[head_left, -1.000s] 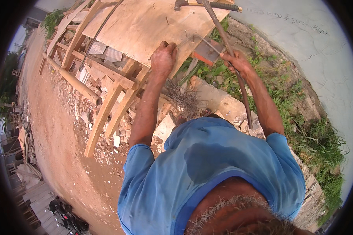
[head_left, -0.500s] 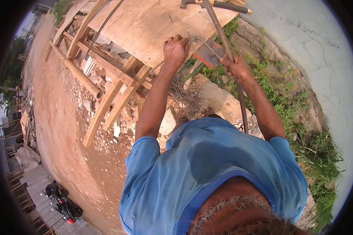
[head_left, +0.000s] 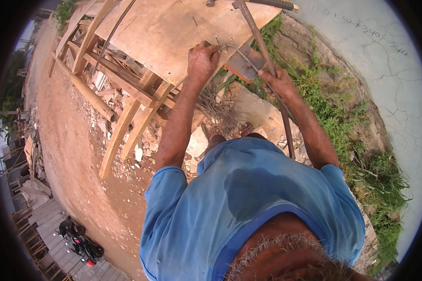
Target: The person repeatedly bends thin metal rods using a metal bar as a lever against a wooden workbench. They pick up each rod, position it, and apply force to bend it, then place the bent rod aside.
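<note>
My left hand (head_left: 202,61) is closed around a thin steel rod (head_left: 237,51) at the edge of a plywood bench top (head_left: 164,33). Past the hand, the rod is bent into a squared loop. My right hand (head_left: 279,82) grips a long rusty steel bar (head_left: 259,40). This bar runs from the bench's far edge down past my right forearm. The two hands are close together, with the bent rod between them. My blue shirt hides the ground below.
The bench stands on a slanted timber frame (head_left: 126,126) over rubble, with a bamboo pole (head_left: 86,93) beside it. A bundle of thin rods (head_left: 218,110) lies under the bench edge. Grass (head_left: 356,131) and cracked concrete (head_left: 384,61) are on the right. A motorbike (head_left: 79,241) is at lower left.
My left hand has shifted slightly up and right along the bench edge. My right hand has stayed on the bar, almost unmoved. The whole view has drifted a little.
</note>
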{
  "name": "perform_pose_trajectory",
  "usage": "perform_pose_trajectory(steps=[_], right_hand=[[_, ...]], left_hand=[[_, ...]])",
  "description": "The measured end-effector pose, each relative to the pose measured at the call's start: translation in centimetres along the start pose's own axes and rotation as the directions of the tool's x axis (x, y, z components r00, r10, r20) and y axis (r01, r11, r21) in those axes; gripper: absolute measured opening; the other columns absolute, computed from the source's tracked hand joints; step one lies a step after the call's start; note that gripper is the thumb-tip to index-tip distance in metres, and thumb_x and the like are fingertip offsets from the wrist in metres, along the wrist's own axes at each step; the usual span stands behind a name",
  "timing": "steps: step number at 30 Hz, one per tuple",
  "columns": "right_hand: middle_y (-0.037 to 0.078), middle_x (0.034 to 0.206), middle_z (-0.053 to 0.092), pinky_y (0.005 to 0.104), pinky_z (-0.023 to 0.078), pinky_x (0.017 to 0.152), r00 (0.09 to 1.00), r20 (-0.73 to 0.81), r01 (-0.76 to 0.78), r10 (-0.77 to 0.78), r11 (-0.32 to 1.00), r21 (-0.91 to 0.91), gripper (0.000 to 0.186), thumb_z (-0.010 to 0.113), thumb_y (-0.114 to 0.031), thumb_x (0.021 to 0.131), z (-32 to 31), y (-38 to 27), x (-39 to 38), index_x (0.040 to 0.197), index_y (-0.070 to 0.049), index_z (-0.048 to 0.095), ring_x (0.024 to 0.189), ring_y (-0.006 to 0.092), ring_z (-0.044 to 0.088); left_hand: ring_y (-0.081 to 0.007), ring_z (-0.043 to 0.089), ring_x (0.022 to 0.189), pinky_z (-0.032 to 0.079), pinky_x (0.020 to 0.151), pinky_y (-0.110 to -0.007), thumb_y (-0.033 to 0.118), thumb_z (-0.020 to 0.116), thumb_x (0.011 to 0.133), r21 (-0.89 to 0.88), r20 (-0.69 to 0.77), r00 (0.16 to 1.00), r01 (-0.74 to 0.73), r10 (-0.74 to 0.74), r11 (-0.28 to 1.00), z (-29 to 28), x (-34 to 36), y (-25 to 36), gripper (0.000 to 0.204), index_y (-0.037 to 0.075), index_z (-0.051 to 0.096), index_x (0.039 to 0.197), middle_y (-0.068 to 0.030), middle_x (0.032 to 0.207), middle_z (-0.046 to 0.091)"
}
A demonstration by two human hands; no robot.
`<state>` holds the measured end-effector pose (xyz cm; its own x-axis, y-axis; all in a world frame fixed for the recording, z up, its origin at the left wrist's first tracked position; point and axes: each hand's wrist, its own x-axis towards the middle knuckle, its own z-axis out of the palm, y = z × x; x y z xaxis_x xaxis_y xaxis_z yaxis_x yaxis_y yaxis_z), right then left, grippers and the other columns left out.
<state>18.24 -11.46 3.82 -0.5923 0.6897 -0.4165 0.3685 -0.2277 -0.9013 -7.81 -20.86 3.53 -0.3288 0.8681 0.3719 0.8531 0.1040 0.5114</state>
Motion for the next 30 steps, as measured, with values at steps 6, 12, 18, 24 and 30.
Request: perform_pose_trajectory(steps=[6,12,18,24,30], right_hand=[[-0.003,0.059,0.047,0.0297,0.037,0.047,0.984,-0.148,0.059,-0.104,0.959,-0.276,0.041,0.07,-0.043,0.092,-5.3,2.4,-4.7,0.083,-0.005,0.06,0.051,0.0085,0.046],[0.009,0.065,0.063,0.0376,0.048,0.057,0.961,-0.274,-0.173,-0.027,0.716,-0.676,0.037,0.07,-0.04,0.091,-14.3,6.0,-9.7,0.1,-0.004,0.071,0.06,0.0197,0.06],[0.019,0.072,0.067,0.0459,0.051,0.063,0.966,-0.098,-0.025,-0.24,0.291,-0.956,0.028,0.073,-0.032,0.084,-18.9,3.7,-8.2,0.102,-0.01,0.072,0.07,0.0361,0.067],[0.018,0.078,0.069,0.0472,0.052,0.066,0.984,0.011,0.05,-0.178,0.213,-0.976,0.025,0.071,-0.027,0.084,-20.2,1.3,-4.6,0.101,-0.01,0.071,0.073,0.0377,0.067],[0.018,0.076,0.068,0.049,0.051,0.066,0.969,0.133,0.149,-0.209,0.065,-0.987,0.02,0.069,-0.023,0.085,-21.4,-0.5,-1.2,0.099,-0.01,0.07,0.073,0.038,0.067]], left_hand=[[-0.0308,0.062,0.094,0.043,0.089,-0.045,0.018,0.065,0.086,0.025,0.003,1.0,-0.015,0.015,1.0,0.0,0.0,-0.1,0.02,0.01,0.075,0.101,-0.0105,0.091,0.065],[-0.0317,0.063,0.089,0.045,0.087,-0.044,0.019,0.065,0.088,-0.001,-0.042,0.998,-0.05,0.05,0.999,0.2,0.0,-0.5,0.02,0.008,0.075,0.101,-0.0113,0.09,0.067],[-0.0321,0.064,0.088,0.046,0.085,-0.045,0.018,0.065,0.088,0.008,-0.039,0.998,-0.045,0.045,0.999,0.0,-0.2,0.0,0.019,0.008,0.075,0.1,-0.0119,0.09,0.067],[-0.0318,0.064,0.089,0.046,0.085,-0.045,0.018,0.065,0.088,0.006,-0.019,0.999,-0.045,0.045,0.999,-0.3,-0.1,0.1,0.021,0.008,0.075,0.103,-0.0128,0.092,0.068],[-0.0322,0.065,0.087,0.048,0.083,-0.046,0.018,0.065,0.088,0.032,-0.023,0.997,-0.076,0.077,0.997,-0.2,-0.1,-0.2,0.021,0.008,0.075,0.103,-0.0131,0.092,0.068]])
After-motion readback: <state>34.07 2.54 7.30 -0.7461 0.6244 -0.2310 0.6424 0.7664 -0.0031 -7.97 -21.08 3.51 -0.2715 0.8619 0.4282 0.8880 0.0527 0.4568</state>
